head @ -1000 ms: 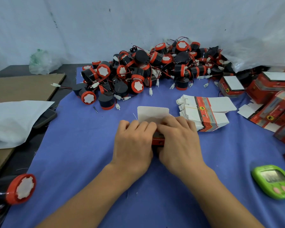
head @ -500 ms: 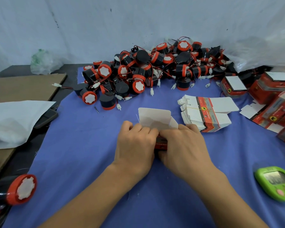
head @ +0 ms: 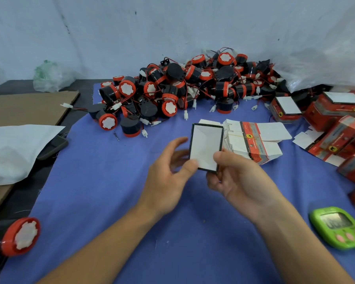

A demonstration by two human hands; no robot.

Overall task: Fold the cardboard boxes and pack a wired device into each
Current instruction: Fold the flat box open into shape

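Item under inspection: one cardboard box (head: 205,147), held in the air above the blue cloth (head: 111,181), in front of the stack of flat boxes (head: 254,143). Its open end faces the camera: white inside, thin dark rim, rectangular mouth, a white flap behind the top edge.

Right hand (head: 240,179): thumb and fingers pinch the box at its lower right corner. Left hand (head: 168,171): thumb tip touches the lower left corner; the fingers are spread and loosely curved beside the left wall, blurred, apparently clear of it.

Pile of wired devices (head: 172,89), black bodies with red collars and white caps, lies at the far edge of the cloth.

Markings: the flat stack carries a red band with a round yellow emblem; the red folded boxes (head: 336,119) to the right bear the same emblem. The lettering is too small to read.
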